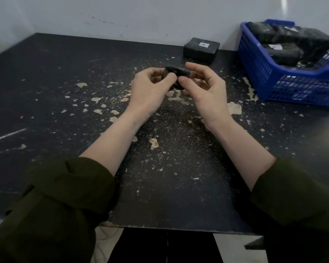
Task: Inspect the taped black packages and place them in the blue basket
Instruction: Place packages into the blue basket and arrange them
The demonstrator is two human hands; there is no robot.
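Observation:
A small crumpled black package (pixel 177 72) is held above the middle of the table between both hands. My left hand (pixel 150 86) pinches its left side, and my right hand (pixel 203 86) grips its right side with thumb and fingers. A larger black package (pixel 200 49) with a white label marked "A" lies flat on the table near the back wall. The blue basket (pixel 285 86) stands at the right, holding several black packages (pixel 292 42). Part of the held package is hidden behind my fingers.
The black table (pixel 65 82) is worn, with chipped pale patches and specks across its middle. A grey wall (pixel 122 14) closes off the back. The table's front edge (pixel 179 227) runs just before my body, and dark green sleeves cover my forearms.

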